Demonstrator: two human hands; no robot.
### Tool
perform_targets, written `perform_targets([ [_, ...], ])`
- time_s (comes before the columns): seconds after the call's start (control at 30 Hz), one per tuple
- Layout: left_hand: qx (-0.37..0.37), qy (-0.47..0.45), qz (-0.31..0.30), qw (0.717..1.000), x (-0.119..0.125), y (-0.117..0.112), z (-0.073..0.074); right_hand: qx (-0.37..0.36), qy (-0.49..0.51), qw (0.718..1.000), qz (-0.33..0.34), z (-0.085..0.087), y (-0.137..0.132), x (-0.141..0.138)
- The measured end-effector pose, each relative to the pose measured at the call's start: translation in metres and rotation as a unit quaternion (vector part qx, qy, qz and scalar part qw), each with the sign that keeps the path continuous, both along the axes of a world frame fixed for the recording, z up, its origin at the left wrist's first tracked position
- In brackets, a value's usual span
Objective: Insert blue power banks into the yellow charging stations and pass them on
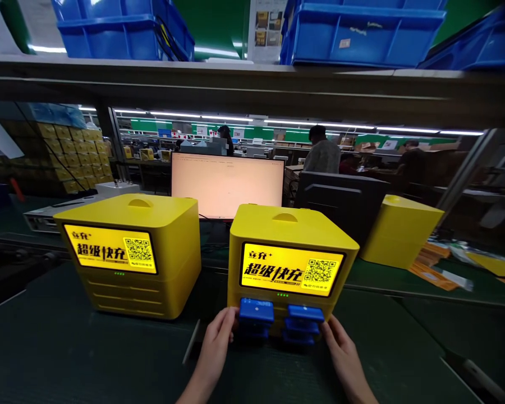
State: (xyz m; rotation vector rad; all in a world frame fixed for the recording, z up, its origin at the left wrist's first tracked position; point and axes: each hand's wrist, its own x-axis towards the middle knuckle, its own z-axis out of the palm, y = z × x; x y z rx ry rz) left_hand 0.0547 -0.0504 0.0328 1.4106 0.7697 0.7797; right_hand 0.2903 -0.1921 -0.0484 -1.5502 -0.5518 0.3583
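**Hands at blue packs on yellow charging box**

Fingers of left hand (217, 341) loosely spread, tips touching the left stack of blue rectangular plastic power banks (256, 317). Right hand (340, 348) fingers likewise apart, touching the right stack of blue power banks (304, 322). Both stacks protrude from the front slots of the yellow plastic charging box with lit screen (290, 255), between the hands. Second identical yellow box (130, 252) stands well apart on the left on the dark green work mat (67, 353).

Two bare forearms, left grip (219, 338) and right grip (340, 343) seemingly ungloved
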Motion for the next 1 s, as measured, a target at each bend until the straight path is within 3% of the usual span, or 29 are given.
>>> perform_targets([
  [0.13,-0.015,-0.012,0.024,1.000,0.008,-0.004,0.012,0.006,-0.016,1.000,-0.012,-0.001,-0.001,-0.001],
  [0.23,-0.018,-0.029,0.004,0.999,0.015,-0.006,0.017,0.011,-0.006,1.000,-0.002,-0.001,-0.001,-0.002],
  [0.33,-0.032,-0.018,-0.020,0.999,0.015,-0.011,0.019,0.021,0.016,1.000,0.013,-0.001,0.000,-0.002],
  [0.53,-0.011,0.036,-0.001,0.999,0.007,-0.016,0.021,0.029,0.012,0.999,0.028,0.003,0.000,-0.002],
  [0.67,-0.012,0.072,-0.006,0.997,0.006,-0.011,0.013,0.051,0.021,0.998,0.034,0.006,0.000,-0.003],
  [0.87,-0.052,0.045,-0.047,0.997,0.008,-0.003,-0.013,0.058,0.022,0.998,0.028,0.006,0.001,-0.003],
  [1.0,-0.052,0.035,-0.054,0.997,0.008,-0.004,-0.011,0.059,0.027,0.997,0.034,0.007,0.001,-0.003],
])
